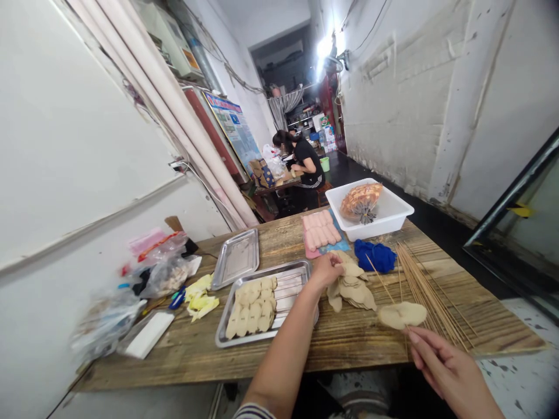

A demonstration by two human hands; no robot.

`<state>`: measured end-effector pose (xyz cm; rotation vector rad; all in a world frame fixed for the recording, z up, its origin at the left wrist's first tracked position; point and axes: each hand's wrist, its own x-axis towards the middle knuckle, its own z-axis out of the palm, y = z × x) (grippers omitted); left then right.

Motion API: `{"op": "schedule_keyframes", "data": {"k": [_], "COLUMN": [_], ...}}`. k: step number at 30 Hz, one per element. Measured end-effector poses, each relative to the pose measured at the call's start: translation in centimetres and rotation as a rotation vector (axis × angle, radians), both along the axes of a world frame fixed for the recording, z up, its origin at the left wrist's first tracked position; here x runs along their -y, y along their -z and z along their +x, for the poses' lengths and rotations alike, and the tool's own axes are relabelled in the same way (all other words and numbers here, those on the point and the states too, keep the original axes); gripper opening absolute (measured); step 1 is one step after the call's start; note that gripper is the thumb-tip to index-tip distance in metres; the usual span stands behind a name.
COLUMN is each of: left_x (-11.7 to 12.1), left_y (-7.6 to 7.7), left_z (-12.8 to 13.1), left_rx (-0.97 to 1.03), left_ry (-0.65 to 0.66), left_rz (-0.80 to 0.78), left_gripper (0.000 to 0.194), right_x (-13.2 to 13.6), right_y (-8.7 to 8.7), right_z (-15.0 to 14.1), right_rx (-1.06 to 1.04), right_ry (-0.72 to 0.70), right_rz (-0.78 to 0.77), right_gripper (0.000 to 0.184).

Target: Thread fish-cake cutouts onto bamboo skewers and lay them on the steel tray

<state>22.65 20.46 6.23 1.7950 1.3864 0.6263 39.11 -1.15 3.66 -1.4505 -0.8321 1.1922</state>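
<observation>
My left hand [326,269] reaches over the wooden table [358,337] and pinches a flat tan food slice at the edge of a loose pile of such slices [354,288]. My right hand [441,364] is near the front edge, fingers curled round a thin bamboo skewer that carries threaded tan slices [402,315]. A steel tray [288,291] left of my left arm holds several skewered slices [253,305].
A bundle of bamboo skewers [430,294] lies at the right. A blue cloth [375,256], a pack of pink sausages [321,230] and a white tub [393,215] with skewered food sit farther back. An empty steel tray [238,256] and plastic bags [166,273] lie left. Another person sits at a far table [305,163].
</observation>
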Motion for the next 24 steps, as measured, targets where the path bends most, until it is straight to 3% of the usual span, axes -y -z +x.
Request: {"op": "schedule_keyframes", "data": {"k": [6,9,12,16,24], "left_x": [1.0,1.3,1.4,2.0,3.6], "left_y": [-0.9,-1.0,-0.9,-1.0,-3.1], "left_z": [0.7,0.7,0.7,0.6,-0.4], "left_rx": [0.070,0.127,0.213,0.382,0.885], "left_ry": [0.029,0.029,0.005,-0.052,-0.137], "left_rz": [0.076,0.058,0.013,-0.070,-0.333], "left_gripper": [0.041,0.030,0.021,0.028,0.039], "right_x": [0.0,0.0,0.1,0.2,0.0], "right_y": [0.8,1.2,1.3,1.1,0.3], "right_z": [-0.4,-0.5,-0.6,-0.9,-1.7], "right_rx": [0.038,0.031,0.022,0.051,0.087], "right_ry": [-0.069,-0.083,-0.099,-0.119,-0.107], "right_rz": [0.021,0.028,0.027,0.027,0.068], "right_gripper": [0.043,0.044,0.044,0.044,0.038]}}
